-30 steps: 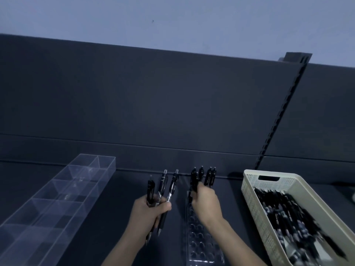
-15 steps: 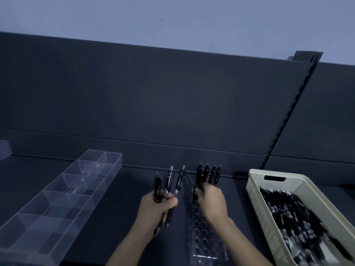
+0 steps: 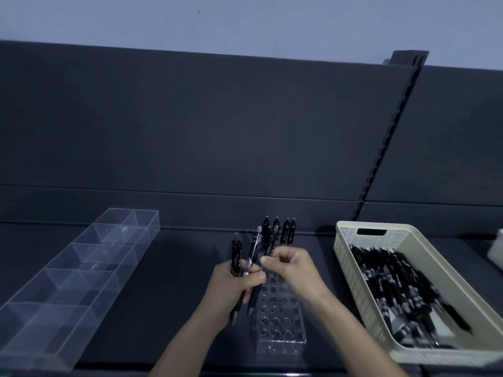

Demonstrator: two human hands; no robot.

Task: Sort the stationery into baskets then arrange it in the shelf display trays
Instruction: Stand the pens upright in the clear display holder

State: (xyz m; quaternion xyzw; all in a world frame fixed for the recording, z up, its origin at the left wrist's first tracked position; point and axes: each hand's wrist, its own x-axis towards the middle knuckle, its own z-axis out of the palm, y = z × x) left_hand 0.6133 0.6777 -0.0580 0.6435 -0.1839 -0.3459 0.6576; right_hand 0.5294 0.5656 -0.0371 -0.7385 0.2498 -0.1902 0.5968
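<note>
You face a dark shelf unit under dim, bluish light. Its back panel fills most of your view, matte charcoal, with a thin horizontal seam running across it low down. Above it shows a pale grey wall, marked by one small dark speck. Toward the right a slotted upright runs down the panel, slanted in your view. The shelf below is equally dark.

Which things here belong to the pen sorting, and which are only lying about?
In use: pens in the left hand; right hand pinching one; holed clear stand with standing pens; cream basket of loose pens.
Idle: divided clear tray, left; pale object, right edge.
</note>
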